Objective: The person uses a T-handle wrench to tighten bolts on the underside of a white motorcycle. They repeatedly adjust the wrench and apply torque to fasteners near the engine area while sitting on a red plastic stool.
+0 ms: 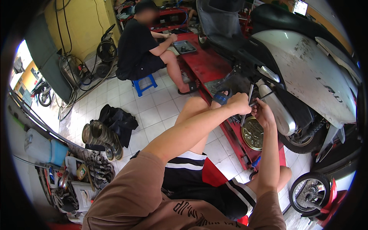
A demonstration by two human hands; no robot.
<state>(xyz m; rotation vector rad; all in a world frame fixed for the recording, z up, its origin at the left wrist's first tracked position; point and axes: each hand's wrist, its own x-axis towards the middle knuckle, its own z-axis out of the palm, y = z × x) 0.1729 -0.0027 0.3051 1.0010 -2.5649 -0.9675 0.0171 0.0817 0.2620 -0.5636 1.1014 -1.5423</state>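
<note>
Both hands are raised in front of the scooter (306,65), which has silver and black panels and stands on a red platform (201,69). My left hand (239,103) is closed round a slim silver metal rod (251,92), whose upper end sticks out above the fist. Close beside it, my right hand (263,112) pinches a thin dark rod (268,94) that slants up toward the scooter. Whether the two rods are joined is hidden by the fingers. Just below the hands, a round gold-coloured tin (253,134) holds several small metal parts.
A person in black (136,46) sits on a blue stool (144,85) beside a grey metal tray (184,46). Boots (101,138) and dark cloth (122,124) lie on the tiled floor. Metal parts and containers (82,172) crowd the left; a loose wheel (309,193) is at lower right.
</note>
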